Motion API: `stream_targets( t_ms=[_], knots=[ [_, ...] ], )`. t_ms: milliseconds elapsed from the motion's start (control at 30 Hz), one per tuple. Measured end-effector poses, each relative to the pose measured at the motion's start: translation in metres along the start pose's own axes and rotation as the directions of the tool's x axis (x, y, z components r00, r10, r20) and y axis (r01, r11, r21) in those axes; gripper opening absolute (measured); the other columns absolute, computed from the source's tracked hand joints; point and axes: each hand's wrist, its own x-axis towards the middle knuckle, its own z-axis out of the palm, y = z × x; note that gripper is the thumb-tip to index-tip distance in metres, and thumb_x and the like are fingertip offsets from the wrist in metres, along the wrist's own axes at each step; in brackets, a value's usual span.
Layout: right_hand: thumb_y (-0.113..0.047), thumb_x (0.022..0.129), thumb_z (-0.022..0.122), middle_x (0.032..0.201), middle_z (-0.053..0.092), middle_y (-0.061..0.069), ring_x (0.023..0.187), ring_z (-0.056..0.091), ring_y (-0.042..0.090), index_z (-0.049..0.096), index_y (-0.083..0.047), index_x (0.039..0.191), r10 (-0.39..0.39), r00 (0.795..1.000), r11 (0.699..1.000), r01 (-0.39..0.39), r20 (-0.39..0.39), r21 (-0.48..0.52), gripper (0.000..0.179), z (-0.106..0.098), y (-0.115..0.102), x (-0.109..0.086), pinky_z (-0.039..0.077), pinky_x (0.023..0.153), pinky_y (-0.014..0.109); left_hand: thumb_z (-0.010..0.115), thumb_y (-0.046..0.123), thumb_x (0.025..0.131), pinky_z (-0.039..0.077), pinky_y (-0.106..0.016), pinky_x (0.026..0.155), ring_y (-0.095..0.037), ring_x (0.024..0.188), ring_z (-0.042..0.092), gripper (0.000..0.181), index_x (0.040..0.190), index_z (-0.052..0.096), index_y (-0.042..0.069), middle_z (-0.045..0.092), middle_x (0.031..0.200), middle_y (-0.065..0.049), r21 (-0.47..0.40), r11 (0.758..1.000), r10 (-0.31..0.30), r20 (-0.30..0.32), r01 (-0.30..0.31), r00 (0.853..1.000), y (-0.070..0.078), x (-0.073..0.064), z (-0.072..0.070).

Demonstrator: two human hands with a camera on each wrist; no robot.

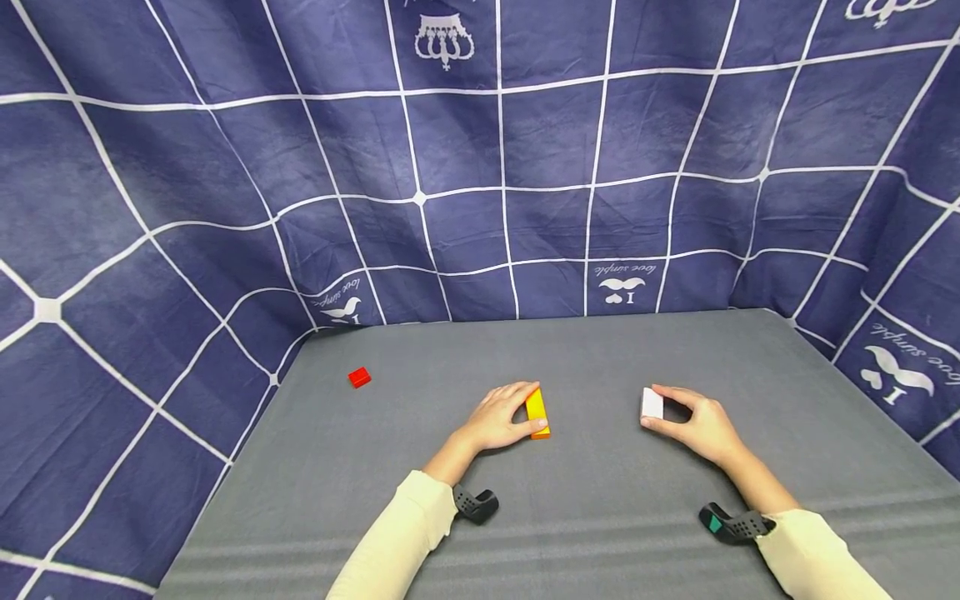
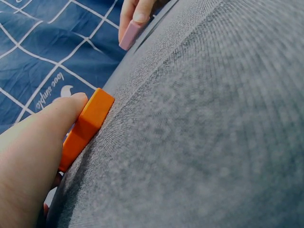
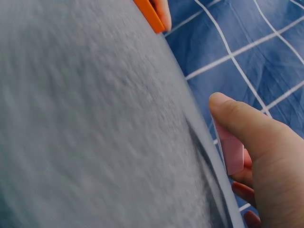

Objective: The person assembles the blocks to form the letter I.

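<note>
An orange block, yellower on top in the head view, lies at mid-table. My left hand pinches it lengthwise, thumb at the near end and fingers at the far end. In the left wrist view the orange block seems to rest on the grey cloth. Further right, my right hand grips a smaller pale block between thumb and fingertips. It looks white from the head and pink in the right wrist view, where part of the pale block is hidden by the thumb.
A small red block lies at the table's far left. Grey cloth covers the table. Behind it and along both sides hangs a blue curtain with white lines. Each wrist wears a black strap.
</note>
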Motion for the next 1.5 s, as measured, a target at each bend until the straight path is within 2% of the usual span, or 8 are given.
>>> stream_targets(
  t_ms=[333,533,667,900,1100,1500],
  knots=[
    [-0.031,0.068,0.089,0.113,0.069,0.01,0.106,0.062,0.031,0.071,-0.008,0.118,-0.087,0.996,0.996,0.087,0.016,0.028,0.058,0.01,-0.016,0.0,0.036,0.09,0.013,0.055,0.051,0.093,0.024,-0.042,0.114,-0.024,0.138,0.037,0.069,0.15,0.04,0.015,0.044,0.148,-0.006,0.008,1.0,0.006,-0.014,-0.006,1.0,-0.001,0.001,0.002],
    [-0.032,0.067,0.09,0.113,0.069,0.006,0.107,0.061,0.022,0.071,-0.009,0.119,-0.12,0.992,0.992,0.119,0.027,0.041,0.059,0.014,-0.023,0.0,0.033,0.092,0.009,0.055,0.05,0.093,0.024,-0.041,0.115,-0.023,0.138,0.037,0.069,0.15,0.04,0.015,0.044,0.148,-0.005,0.009,1.0,0.007,-0.016,-0.007,1.0,-0.001,0.001,0.002],
    [-0.03,0.066,0.09,0.112,0.069,0.005,0.106,0.061,0.021,0.071,-0.009,0.118,-0.151,0.988,0.988,0.149,0.03,0.05,0.059,0.017,-0.028,0.001,0.032,0.092,0.007,0.056,0.05,0.093,0.023,-0.041,0.115,-0.023,0.138,0.037,0.069,0.15,0.04,0.015,0.044,0.148,-0.005,0.011,1.0,0.007,-0.016,-0.007,1.0,-0.001,0.0,0.002],
    [-0.031,0.066,0.09,0.111,0.07,0.006,0.105,0.063,0.028,0.071,-0.008,0.118,-0.181,0.982,0.981,0.176,0.049,0.086,0.059,0.022,-0.04,0.004,0.034,0.092,0.01,0.055,0.05,0.093,0.023,-0.042,0.115,-0.024,0.139,0.036,0.069,0.15,0.039,0.015,0.043,0.149,-0.006,0.002,1.0,-0.001,-0.011,0.001,1.0,-0.001,-0.001,0.001],
    [-0.03,0.068,0.09,0.111,0.07,0.005,0.104,0.063,0.028,0.071,-0.006,0.118,-0.227,0.972,0.97,0.219,0.066,0.11,0.058,0.026,-0.049,0.006,0.037,0.093,0.013,0.054,0.051,0.093,0.022,-0.042,0.115,-0.022,0.139,0.035,0.069,0.151,0.039,0.016,0.043,0.149,-0.005,0.004,1.0,-0.008,-0.003,0.008,1.0,-0.001,-0.001,0.001],
    [-0.034,0.068,0.089,0.114,0.069,0.003,0.107,0.063,0.025,0.071,-0.01,0.12,-0.266,0.958,0.961,0.255,0.107,0.107,0.059,0.039,-0.07,0.005,0.046,0.093,0.04,0.054,0.052,0.093,0.023,-0.042,0.115,-0.023,0.139,0.036,0.07,0.151,0.039,0.016,0.043,0.149,-0.004,0.011,1.0,-0.014,0.001,0.014,1.0,0.001,0.001,0.001]
  ],
)
